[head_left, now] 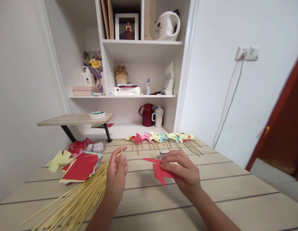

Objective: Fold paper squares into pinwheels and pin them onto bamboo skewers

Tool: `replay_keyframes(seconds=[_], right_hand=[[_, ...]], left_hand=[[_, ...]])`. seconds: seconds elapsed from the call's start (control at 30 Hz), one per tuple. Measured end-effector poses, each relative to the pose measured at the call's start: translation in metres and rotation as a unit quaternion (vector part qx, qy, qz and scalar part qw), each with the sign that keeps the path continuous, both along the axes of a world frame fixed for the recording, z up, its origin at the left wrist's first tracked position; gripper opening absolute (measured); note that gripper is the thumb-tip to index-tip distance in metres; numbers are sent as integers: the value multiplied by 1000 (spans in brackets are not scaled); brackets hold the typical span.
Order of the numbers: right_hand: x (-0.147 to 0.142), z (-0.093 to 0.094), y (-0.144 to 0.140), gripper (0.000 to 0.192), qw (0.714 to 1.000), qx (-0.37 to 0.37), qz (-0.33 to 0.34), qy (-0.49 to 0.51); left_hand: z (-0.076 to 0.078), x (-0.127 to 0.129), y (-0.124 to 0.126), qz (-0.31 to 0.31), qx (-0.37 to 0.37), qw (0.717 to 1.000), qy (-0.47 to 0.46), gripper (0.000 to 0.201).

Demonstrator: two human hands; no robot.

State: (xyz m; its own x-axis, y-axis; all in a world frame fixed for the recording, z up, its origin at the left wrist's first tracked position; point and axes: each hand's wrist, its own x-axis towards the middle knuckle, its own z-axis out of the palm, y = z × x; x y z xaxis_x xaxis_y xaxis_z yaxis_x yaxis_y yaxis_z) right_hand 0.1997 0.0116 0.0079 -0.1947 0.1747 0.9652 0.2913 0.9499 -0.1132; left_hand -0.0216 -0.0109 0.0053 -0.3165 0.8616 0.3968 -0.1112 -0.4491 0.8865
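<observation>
My left hand (117, 171) is closed around a thin bamboo stick (121, 148), whose tip pokes up past the fingers; the rest of it is hidden by the hand. Between the fingers of my right hand (184, 168) is a red paper pinwheel (159, 175), held above the table with its blades pointing left and down. The two hands are apart, and the stick does not touch the pinwheel. Just behind the right fingers stands a small greyish object (163, 155), mostly covered. Beside my left forearm lies a large bundle of bamboo sticks (83, 195).
Red and coloured paper squares (81, 167) are stacked at the left, near a yellow folded paper (59, 161) and a clear box (96, 146). Several pinwheels on sticks (161, 137) line the table's back edge. A small raised shelf (64, 120) stands back left.
</observation>
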Motion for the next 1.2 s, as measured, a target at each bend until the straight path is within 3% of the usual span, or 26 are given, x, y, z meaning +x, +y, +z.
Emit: replay_keyframes(seconds=[0.13, 0.37, 0.6, 0.8, 1.2], right_hand=[[-1, -2, -4, 37, 1000, -12, -16, 23], [2, -1, 1, 23, 993, -97, 48, 35], [3, -2, 0, 20, 988, -122, 93, 3], [-2, -3, -4, 17, 983, -134, 122, -24], [-6, -1, -7, 17, 981, -117, 155, 6]], left_hand=[[-3, -2, -3, 29, 13, 997, 67, 41], [-8, 10, 3, -121, -82, 987, 67, 52], [-5, 7, 3, -164, -90, 979, 80, 34], [3, 7, -3, -109, -50, 976, 184, 27], [1, 19, -11, -80, 43, 963, 252, 21]])
